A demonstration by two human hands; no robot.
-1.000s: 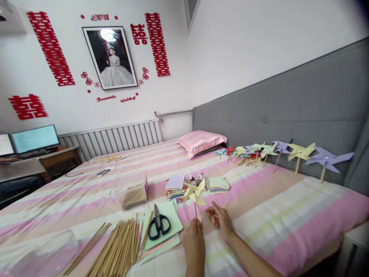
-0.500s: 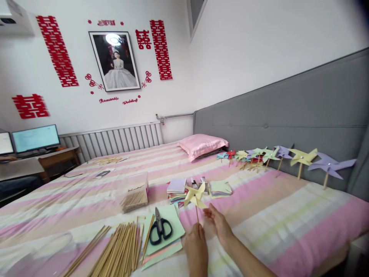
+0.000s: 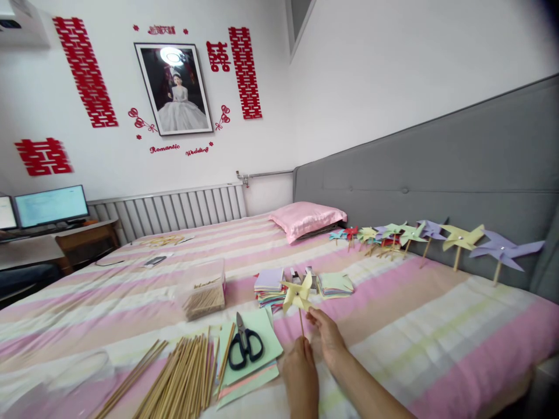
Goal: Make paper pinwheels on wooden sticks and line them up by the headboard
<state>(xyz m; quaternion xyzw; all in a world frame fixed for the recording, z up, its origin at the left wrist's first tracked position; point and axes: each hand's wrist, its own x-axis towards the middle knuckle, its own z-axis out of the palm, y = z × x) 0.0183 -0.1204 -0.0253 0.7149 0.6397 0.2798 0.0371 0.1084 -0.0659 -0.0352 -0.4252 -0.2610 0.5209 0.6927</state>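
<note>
My left hand (image 3: 301,372) is closed around the thin wooden stick of a pale yellow paper pinwheel (image 3: 297,294), which stands upright above my fist. On the right, my right hand (image 3: 326,333) has loosely bent fingers, their tips at the pinwheel's lower right blade; whether they touch it is hard to tell. Just left of my hands, black-handled scissors (image 3: 245,348) lie on green paper sheets (image 3: 268,331). A bundle of wooden sticks (image 3: 179,378) spreads out further left. Behind the pinwheel are stacks of coloured paper squares (image 3: 268,280) and pale green ones (image 3: 335,285).
Finished pinwheels (image 3: 502,250) lean in a row along the grey headboard (image 3: 419,157). A clear box of short sticks (image 3: 205,299) stands on the striped bedspread (image 3: 393,326). A pink pillow (image 3: 308,218) lies at the back. A phone (image 3: 155,262) rests at the far left.
My right hand has moved closer to the pinwheel's blade, its fingers drawn nearer together. The pinwheel's head has turned slightly. My left hand keeps its hold on the stick.
</note>
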